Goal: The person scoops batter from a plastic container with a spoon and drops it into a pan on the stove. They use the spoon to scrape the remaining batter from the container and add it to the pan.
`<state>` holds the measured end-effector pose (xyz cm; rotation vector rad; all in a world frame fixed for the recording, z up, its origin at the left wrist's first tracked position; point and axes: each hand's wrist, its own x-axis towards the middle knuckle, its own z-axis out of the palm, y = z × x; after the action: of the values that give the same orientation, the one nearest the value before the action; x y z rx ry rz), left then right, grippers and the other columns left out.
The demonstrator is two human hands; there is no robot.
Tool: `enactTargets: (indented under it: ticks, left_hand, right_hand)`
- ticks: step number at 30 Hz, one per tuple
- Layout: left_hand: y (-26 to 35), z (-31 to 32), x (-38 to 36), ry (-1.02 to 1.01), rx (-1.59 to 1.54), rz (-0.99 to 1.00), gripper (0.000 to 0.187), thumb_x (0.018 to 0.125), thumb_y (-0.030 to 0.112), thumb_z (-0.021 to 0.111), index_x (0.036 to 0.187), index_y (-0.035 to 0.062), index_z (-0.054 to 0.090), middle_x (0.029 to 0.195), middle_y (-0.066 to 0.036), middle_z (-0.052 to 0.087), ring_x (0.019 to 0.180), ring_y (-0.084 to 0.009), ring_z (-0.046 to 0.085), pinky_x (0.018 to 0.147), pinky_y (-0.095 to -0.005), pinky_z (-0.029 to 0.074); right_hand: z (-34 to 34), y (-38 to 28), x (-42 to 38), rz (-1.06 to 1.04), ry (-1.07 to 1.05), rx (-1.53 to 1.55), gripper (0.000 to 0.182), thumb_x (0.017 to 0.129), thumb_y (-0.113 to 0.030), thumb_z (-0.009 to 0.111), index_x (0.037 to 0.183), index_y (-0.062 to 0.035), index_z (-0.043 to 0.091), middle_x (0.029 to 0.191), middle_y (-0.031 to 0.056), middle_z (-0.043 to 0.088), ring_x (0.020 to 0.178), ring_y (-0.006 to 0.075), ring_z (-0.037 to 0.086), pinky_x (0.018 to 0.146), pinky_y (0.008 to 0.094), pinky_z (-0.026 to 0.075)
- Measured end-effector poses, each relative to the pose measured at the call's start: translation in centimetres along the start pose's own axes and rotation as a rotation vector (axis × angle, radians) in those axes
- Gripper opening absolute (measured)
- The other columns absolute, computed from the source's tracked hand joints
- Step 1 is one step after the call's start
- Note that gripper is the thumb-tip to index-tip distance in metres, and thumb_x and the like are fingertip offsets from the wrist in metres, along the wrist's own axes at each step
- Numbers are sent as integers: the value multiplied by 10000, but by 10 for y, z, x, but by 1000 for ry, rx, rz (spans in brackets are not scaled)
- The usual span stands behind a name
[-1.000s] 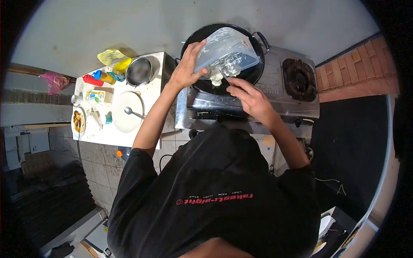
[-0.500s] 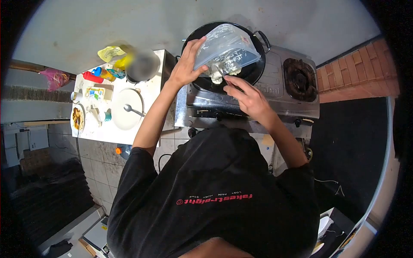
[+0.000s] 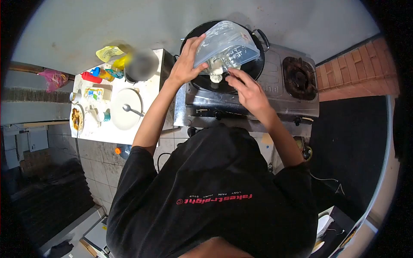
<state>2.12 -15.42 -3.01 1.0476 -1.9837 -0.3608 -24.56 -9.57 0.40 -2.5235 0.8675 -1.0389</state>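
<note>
My left hand grips a clear plastic container, thumb at its near edge and fingers over the side. The container is tilted toward me over a large black wok, its walls smeared with white batter. White-coated lumps are gathered at its lower opening, overlapping the wok in this view. My right hand is closed around a slim metal utensil, its tip among the lumps; whether it is a spoon or a fork, I cannot tell.
The wok sits on the left side of a steel gas stove, with a bare burner at right. On the white table at left are a white plate with a spoon, sauce bottles, and a plate of food.
My right hand and the utensil have shifted slightly right and toward me. The white lumps at the container's opening have changed shape. My left hand keeps the container tilted in nearly the same place.
</note>
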Motion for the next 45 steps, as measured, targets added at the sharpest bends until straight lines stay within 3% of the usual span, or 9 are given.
enactTargets:
  ticks: [6, 9, 12, 21, 25, 28, 33, 36, 45]
  left_hand:
    - [-6, 2, -1, 17, 63, -6, 945, 834, 610, 666, 1569, 136, 309, 1404, -238, 430, 1279, -459, 465, 1079, -506, 416]
    - [-5, 4, -5, 38, 37, -15, 943, 833, 605, 671, 1570, 139, 311, 1405, -239, 430, 1276, -459, 466, 1073, -508, 420]
    - [-4, 5, -5, 27, 73, 0, 948, 828, 619, 670, 1572, 154, 312, 1405, -243, 431, 1273, -464, 466, 1069, -513, 423]
    - [-3, 8, 4, 17, 173, 31, 935, 825, 620, 677, 1572, 189, 317, 1404, -250, 438, 1254, -476, 469, 1058, -524, 429]
    - [-3, 8, 8, 7, 168, 65, 932, 826, 612, 682, 1573, 192, 316, 1402, -248, 441, 1248, -473, 473, 1055, -522, 433]
    - [-2, 7, 10, 1, 162, 77, 935, 818, 599, 696, 1572, 193, 321, 1402, -246, 442, 1242, -469, 477, 1053, -520, 433]
    - [-3, 6, 5, -9, 198, 59, 950, 802, 564, 727, 1574, 193, 317, 1400, -249, 441, 1238, -472, 477, 1052, -521, 435]
    - [-4, 7, 2, -16, 173, 72, 949, 806, 560, 726, 1577, 195, 310, 1401, -250, 440, 1240, -475, 474, 1049, -522, 439]
    - [-5, 2, -5, 11, 206, 18, 959, 797, 535, 746, 1578, 193, 306, 1414, -256, 429, 1246, -479, 472, 1043, -529, 439]
  right_hand:
    - [6, -7, -18, 183, -2, 318, 355, 832, 200, 489, 1099, 35, 655, 1289, 179, 615, 1045, 330, 681, 876, 369, 561]
    - [0, -6, -21, 199, -18, 314, 340, 856, 138, 552, 1147, -4, 654, 1276, 184, 608, 1083, 388, 663, 921, 432, 549]
    - [-3, -6, -9, 145, 13, 132, 329, 852, 135, 558, 1133, -5, 657, 1272, 178, 612, 1094, 388, 656, 924, 433, 547]
    - [-1, -10, -14, 215, -44, 277, 316, 846, 125, 570, 1122, -3, 656, 1275, 187, 611, 1121, 393, 643, 936, 439, 543]
    - [-4, 1, 0, 123, 34, 120, 308, 846, 133, 562, 1111, 4, 653, 1258, 187, 617, 1079, 391, 659, 918, 436, 550]
    - [3, 6, 0, 103, 69, 58, 334, 842, 189, 494, 1094, 34, 649, 1231, 196, 626, 1003, 333, 685, 880, 376, 563]
    - [0, -9, -9, 197, -39, 293, 329, 837, 186, 505, 1093, 38, 648, 1236, 194, 631, 1042, 354, 681, 887, 390, 558]
    - [-1, -5, -2, 87, 45, 106, 310, 852, 177, 510, 1097, 42, 642, 1228, 197, 633, 1047, 361, 678, 875, 389, 557]
    - [8, -12, -12, 140, -23, 152, 324, 864, 96, 583, 1171, -7, 592, 1239, 188, 608, 1102, 400, 642, 921, 447, 544]
